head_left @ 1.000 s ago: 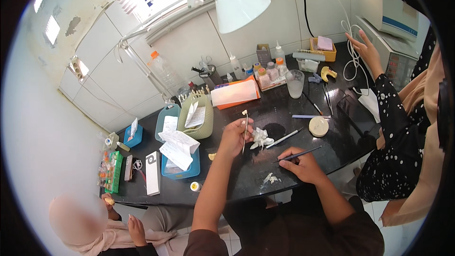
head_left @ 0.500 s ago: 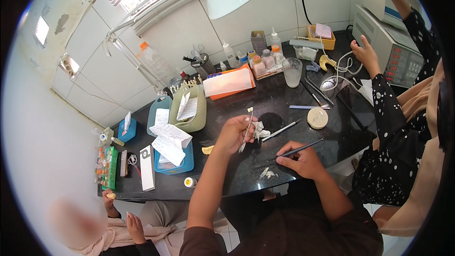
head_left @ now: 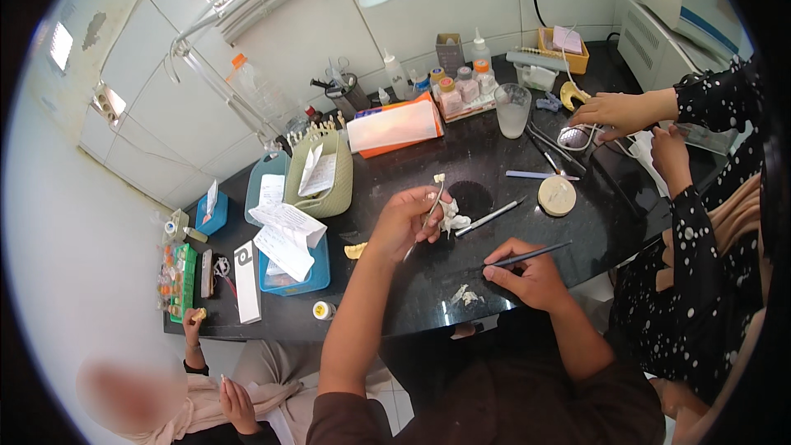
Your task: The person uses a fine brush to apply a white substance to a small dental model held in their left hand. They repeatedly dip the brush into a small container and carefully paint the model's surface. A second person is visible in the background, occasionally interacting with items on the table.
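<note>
Slim metal tweezers [head_left: 432,210] are gripped in my left hand [head_left: 409,221], pointing up. A small cream tooth-shaped piece [head_left: 439,178] sits at their upper tip. My right hand [head_left: 534,276] pinches a thin dark pen-like tool [head_left: 540,254], held low over the black worktop and apart from the tweezers; its working end is hard to make out. Crumpled white tissue [head_left: 452,219] lies just beyond my left hand, beside a silver pen-like tool [head_left: 492,216]. Whitish scraps [head_left: 467,295] lie on the worktop [head_left: 428,301] left of my right hand.
A round cream pot [head_left: 557,197] and a glass of cloudy liquid [head_left: 512,112] stand ahead right. At left are a green basket [head_left: 334,198], a blue box [head_left: 298,287] and a yellow dental cast [head_left: 356,251]. A co-worker's hand [head_left: 626,111] reaches over cables at right; another person sits at lower left.
The co-worker at right has lowered both hands to the cables and worktop. My view has shifted slightly. My hands keep their tools, and the tweezers have turned slightly.
</note>
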Available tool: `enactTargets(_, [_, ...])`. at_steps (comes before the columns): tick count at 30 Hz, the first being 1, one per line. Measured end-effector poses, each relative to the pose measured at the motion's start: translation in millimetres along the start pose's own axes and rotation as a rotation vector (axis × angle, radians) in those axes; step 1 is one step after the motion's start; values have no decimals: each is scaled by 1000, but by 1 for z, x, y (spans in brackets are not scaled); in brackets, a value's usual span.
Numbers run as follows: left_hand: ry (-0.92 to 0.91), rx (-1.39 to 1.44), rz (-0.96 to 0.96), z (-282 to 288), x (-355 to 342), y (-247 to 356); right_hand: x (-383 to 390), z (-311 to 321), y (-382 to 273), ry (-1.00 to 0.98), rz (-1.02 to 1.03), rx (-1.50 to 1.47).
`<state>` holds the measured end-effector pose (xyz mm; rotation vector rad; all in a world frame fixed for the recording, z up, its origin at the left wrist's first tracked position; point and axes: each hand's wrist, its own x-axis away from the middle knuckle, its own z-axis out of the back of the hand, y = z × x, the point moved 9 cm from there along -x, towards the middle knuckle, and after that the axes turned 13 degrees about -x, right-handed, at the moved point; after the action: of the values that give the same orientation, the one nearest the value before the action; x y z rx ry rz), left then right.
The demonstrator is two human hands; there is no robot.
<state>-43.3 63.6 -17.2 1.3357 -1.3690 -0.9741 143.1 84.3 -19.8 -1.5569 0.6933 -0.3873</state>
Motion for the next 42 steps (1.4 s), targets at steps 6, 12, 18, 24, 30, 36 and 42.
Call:
enactTargets(6, [23, -23, 34, 1, -4, -3, 4, -3, 1, -94, -3, 92])
enactTargets(12, [62, -79, 67, 0, -1, -3, 2, -16, -3, -187, -12, 128])
enactTargets(18, [75, -107, 89, 0, -1, -5, 0, -18, 0, -201, -47, 134])
enactTargets(24, [90, -118, 98, 2, -1, -7, 0, -20, 1, -206, -79, 162])
enactTargets(30, [79, -128, 80, 1, -1, -6, 0, -25, 2, -220, -82, 171])
enactTargets(36, [77, -141, 5, 2, -4, 0, 0, -14, 11, -153, -193, -192])
enactTargets(42, [66, -367, -154, -7, 7, 26, -25, 5, -75, -233, 210, -443])
